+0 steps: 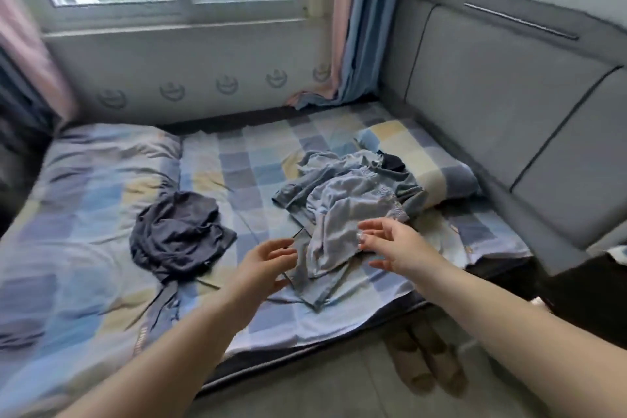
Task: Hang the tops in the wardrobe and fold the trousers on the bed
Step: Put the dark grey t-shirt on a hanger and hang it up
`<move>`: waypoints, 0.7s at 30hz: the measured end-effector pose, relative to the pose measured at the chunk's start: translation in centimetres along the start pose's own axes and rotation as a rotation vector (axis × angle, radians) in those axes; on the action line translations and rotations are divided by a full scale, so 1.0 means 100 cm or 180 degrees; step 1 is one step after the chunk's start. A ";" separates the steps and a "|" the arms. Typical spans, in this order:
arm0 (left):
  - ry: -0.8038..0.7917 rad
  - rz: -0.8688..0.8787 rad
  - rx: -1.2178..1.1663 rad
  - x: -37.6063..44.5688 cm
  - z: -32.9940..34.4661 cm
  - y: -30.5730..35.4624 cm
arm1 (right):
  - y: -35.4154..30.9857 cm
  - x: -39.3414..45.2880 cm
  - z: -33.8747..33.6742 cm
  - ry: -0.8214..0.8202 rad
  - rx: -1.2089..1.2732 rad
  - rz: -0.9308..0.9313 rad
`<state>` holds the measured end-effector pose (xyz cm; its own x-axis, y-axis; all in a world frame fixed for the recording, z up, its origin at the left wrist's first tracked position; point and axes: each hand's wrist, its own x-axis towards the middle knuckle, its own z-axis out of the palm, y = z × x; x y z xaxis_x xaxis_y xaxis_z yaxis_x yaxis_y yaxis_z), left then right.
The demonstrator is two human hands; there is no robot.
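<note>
The pale blue-grey clothes (349, 204) lie heaped at the centre of the checked bed (237, 159), so crumpled that tops cannot be told from trousers; a dark piece (393, 162) at the heap's 1 o'clock edge is mostly buried. At 9 o'clock from the heap, well apart, a dark navy garment (179, 231) lies bunched, a band with small lettering trailing toward 6 o'clock, too blurred to read. The left hand (268, 263) hovers at the heap's 7 o'clock edge, fingers loosely spread, holding nothing. The right hand (390, 243) reaches at 5 o'clock, fingers extended over the pale cloth; whether they touch it is unclear. A pillow (437, 159) is partly covered by the heap. No wardrobe shows.
</note>
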<state>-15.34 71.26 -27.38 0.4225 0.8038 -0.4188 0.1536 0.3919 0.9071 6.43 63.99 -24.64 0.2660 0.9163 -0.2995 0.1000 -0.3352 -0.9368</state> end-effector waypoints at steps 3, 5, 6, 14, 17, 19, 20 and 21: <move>0.0372 -0.0149 -0.0131 0.014 -0.036 -0.010 | -0.001 0.044 0.034 -0.0396 -0.0076 0.0082; 0.0624 -0.0217 -0.0225 0.025 -0.059 -0.015 | -0.004 0.077 0.056 -0.0649 -0.0080 0.0122; 0.0721 -0.0253 -0.0273 0.029 -0.067 -0.017 | -0.006 0.089 0.064 -0.0724 -0.0057 0.0133; 0.1562 -0.0517 -0.0673 0.077 -0.134 -0.027 | -0.011 0.206 0.139 -0.1449 -0.0135 0.0364; 0.1826 -0.0661 -0.0841 0.081 -0.156 -0.038 | -0.008 0.233 0.169 -0.1614 -0.0161 0.0477; 0.1990 -0.0755 -0.0954 0.083 -0.171 -0.044 | -0.004 0.246 0.187 -0.1709 -0.0187 0.0547; 0.2078 -0.0790 -0.1004 0.086 -0.182 -0.047 | -0.002 0.253 0.197 -0.1749 -0.0198 0.0586; 0.2143 -0.0821 -0.1033 0.088 -0.191 -0.049 | -0.001 0.259 0.206 -0.1770 -0.0216 0.0623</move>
<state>-29.45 84.94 -36.27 -0.2385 0.7271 -0.6437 -0.1390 0.6305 0.7636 -6.47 92.26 -36.02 -0.2548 0.8072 -0.5325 0.1657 -0.5060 -0.8464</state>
